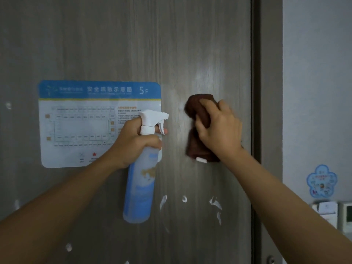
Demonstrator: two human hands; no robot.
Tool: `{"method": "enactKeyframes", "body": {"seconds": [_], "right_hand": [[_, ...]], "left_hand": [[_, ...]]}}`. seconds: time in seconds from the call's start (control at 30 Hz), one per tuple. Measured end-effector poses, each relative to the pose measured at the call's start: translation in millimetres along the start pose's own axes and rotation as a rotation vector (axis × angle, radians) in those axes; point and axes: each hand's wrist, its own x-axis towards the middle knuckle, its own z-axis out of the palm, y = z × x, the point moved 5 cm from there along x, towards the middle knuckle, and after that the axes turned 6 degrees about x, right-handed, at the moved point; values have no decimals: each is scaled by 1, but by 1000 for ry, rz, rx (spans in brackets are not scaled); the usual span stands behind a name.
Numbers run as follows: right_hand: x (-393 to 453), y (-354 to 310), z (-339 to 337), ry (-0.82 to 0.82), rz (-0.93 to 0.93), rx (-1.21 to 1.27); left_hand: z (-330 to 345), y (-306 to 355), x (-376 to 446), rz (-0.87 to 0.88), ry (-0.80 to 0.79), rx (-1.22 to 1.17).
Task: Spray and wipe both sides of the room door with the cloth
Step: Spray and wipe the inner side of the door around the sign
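The grey wood-grain door (118, 44) fills most of the view. My left hand (133, 143) grips a pale blue spray bottle (141, 187) by its neck, one finger in front of the white trigger, nozzle aimed right. My right hand (219, 128) holds a crumpled brown cloth (196, 111) and presses it against the door, right of the bottle. A wet sheen shows on the wood around the cloth. Streaks of white foam (215, 203) cling to the door below my hands.
A blue-and-white evacuation plan sticker (80, 121) marked 5F is stuck to the door behind the bottle. The dark door frame (266, 92) runs down the right. Beyond it, the pale wall carries a blue flower-shaped sticker (322, 181), a card holder (325, 210) and a wall control panel (347, 212).
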Motion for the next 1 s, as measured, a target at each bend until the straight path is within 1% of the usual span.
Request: {"method": "enactKeyframes", "body": {"seconds": [0.03,0.13,0.17,0.23,0.3,0.37,0.43,0.5,0.57,0.63,0.7,0.77,0.8,0.87,0.93,1.0], "right_hand": [[-10,-7,2,-2,-50,7],[-63,-21,9,-103,-341,64],[-75,-18,9,-122,-412,58],[-72,-8,8,-112,-479,31],[-43,-1,7,-51,-432,4],[-2,1,4,38,-293,-6],[29,-3,4,87,-147,13],[35,-8,8,114,-61,27],[14,-14,12,112,-74,44],[-25,-21,14,47,-210,64],[-67,-25,16,-62,-410,65],[-85,-23,17,-153,-568,39],[-81,-21,16,-162,-604,26],[-50,-20,16,-106,-565,8],[-2,-24,14,1,-397,22],[41,-30,15,61,-215,20]], "left_hand": [[0,-1,1,7,-4,-11],[1,-5,1,12,-12,-31],[2,-6,1,7,-14,-33],[3,-8,0,3,-11,-31],[3,-8,-2,10,4,-33],[3,-8,-3,18,13,-41],[1,-9,-4,28,19,-41],[0,-11,-5,44,36,-40],[0,-12,-7,55,70,-60],[0,-14,-11,66,121,-86],[0,-13,-13,86,170,-85],[1,-12,-13,91,192,-72],[2,-12,-13,86,194,-76],[2,-13,-13,70,198,-95],[0,-14,-13,73,197,-101],[-1,-14,-14,73,198,-120]]}}
